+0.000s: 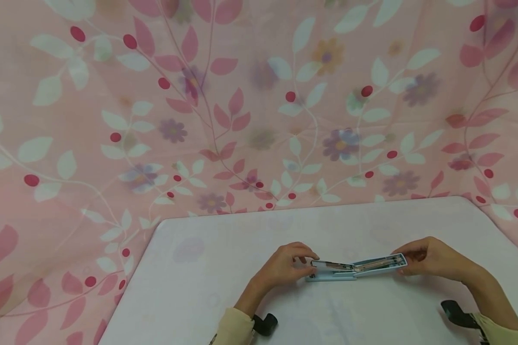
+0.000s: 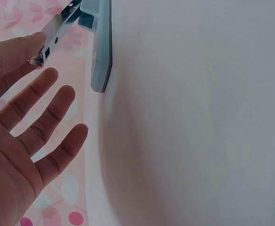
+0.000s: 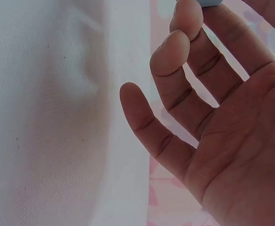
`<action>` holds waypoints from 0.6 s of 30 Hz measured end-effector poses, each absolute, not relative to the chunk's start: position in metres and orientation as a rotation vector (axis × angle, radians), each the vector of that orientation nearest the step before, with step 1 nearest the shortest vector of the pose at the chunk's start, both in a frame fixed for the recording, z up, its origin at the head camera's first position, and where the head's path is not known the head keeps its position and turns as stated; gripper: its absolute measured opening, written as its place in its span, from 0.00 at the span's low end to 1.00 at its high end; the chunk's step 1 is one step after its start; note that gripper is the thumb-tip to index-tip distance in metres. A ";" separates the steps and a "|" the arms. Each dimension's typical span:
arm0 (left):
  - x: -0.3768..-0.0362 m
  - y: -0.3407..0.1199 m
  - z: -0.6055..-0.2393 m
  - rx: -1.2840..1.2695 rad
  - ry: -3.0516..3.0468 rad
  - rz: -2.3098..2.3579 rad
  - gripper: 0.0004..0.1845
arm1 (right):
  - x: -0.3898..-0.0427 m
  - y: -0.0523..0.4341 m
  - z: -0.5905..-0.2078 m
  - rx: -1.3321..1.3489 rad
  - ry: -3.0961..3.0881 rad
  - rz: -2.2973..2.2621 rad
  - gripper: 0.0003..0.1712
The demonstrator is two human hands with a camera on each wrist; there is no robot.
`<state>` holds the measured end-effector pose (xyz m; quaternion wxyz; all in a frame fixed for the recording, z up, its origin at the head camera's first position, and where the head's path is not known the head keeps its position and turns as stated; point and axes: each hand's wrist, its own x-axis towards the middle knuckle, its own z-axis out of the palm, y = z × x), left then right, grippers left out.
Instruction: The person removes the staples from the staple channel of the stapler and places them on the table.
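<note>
A light blue stapler lies swung open, nearly flat, on the white table. Its metal magazine rises off the blue base. My left hand is at the stapler's left end, index finger and thumb pinching the magazine's tip. In the left wrist view, the left hand has one fingertip on that metal tip while the other fingers spread loosely. My right hand pinches the far right end of the opened arm. The right wrist view shows its fingertips meeting a sliver of the blue stapler.
A pink cloth printed with leaves and flowers hangs behind the table and drapes down its left and right sides. The table's back edge runs just beyond the hands. Black wrist straps show at both cuffs.
</note>
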<state>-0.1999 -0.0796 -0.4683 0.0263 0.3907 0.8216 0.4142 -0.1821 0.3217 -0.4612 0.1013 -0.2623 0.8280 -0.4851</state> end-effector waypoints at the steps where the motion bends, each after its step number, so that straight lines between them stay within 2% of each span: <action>1: -0.200 -0.079 -0.469 1.225 2.528 1.286 0.13 | -0.182 0.322 -0.461 -0.775 2.445 -1.435 0.16; 18: -0.200 -0.063 -0.470 1.319 2.562 1.208 0.12 | -0.181 0.320 -0.459 -0.752 2.473 -1.408 0.15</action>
